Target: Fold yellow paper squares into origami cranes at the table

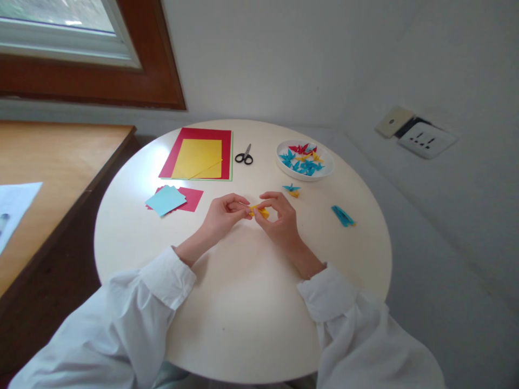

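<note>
Left hand, right hand angled inward over white table; fingers of both pinching folded yellow paper.

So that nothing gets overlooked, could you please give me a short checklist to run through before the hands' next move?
1. Yellow folded paper held by both hands: ok, left hand and right hand pinch it.
2. Its edges aligned: cannot tell, too small and partly covered.
3. Scissors away from the hands: ok, they lie beyond them.
4. All folded birds in the white dish: not ok, a blue one lies outside.
5. Light-blue squares stacked evenly: not ok, they are fanned over red paper.
</note>
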A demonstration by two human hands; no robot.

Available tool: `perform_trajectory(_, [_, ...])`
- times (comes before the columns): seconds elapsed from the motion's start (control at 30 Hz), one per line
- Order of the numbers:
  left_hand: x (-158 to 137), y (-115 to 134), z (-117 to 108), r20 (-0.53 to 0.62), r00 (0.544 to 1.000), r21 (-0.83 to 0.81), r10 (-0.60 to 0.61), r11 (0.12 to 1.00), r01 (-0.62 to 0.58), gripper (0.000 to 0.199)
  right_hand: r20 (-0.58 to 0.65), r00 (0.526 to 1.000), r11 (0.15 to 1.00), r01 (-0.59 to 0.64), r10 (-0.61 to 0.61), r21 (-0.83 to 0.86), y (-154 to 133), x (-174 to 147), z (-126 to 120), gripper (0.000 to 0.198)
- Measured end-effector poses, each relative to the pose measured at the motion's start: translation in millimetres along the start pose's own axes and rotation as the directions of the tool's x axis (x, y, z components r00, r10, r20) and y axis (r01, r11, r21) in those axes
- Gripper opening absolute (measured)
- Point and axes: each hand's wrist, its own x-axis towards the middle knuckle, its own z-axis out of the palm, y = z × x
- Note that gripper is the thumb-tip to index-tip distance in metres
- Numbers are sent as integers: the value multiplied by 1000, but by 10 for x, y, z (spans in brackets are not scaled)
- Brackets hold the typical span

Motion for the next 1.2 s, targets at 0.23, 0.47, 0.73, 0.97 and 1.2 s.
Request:
perform_trajectory(0.23, [24,-45,-17,-75,994,79,85,994,-80,20,28,1000,992,-4,8,-122,24,14,-8,3])
perform_trajectory(0.47, [31,-52,-2,-96,992,98,77,993,-67,23,78,994,992,82,-75,-100,23,-6,35,8])
perform_trajectory(0.73, [11,-32,-15,-45,993,161,111,982,-102,24,70,996,994,59,-52,-92,-5,-6,22,8])
perform_trajectory(0.97, [38,-70,-43,-78,983,303,168,943,-137,21,37,999,999,-5,7,-52,4,3,6,8])
perform_trajectory(1.2, [60,-111,-47,-26,976,255,217,945,-203,28,98,985,982,-154,143,113,55,-20,21,13])
